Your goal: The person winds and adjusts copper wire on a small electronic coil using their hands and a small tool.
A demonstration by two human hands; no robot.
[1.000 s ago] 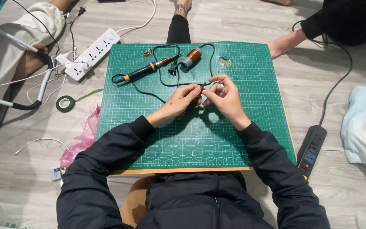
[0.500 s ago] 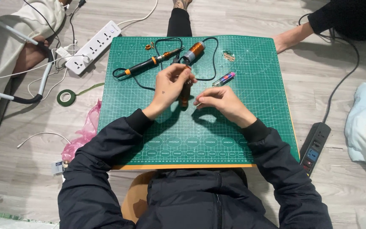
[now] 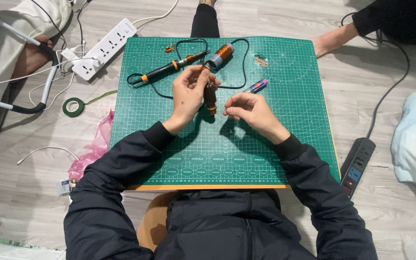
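Note:
My left hand is closed around a small brown cylindrical piece, held just above the green cutting mat. My right hand pinches a thin wire close to that piece. Behind my hands lie a soldering iron with an orange-and-black handle, a spool of copper wire and a black cord. A small pen-like tool lies just right of my right hand.
A white power strip and a roll of green tape lie on the floor at the left, with a pink bag. A black power strip sits at the right. Other people's limbs are at the far edge.
My left hand lifted the brown piece and turned it more upright. The pen-like tool was set down on the mat, and my right hand now pinches only the wire.

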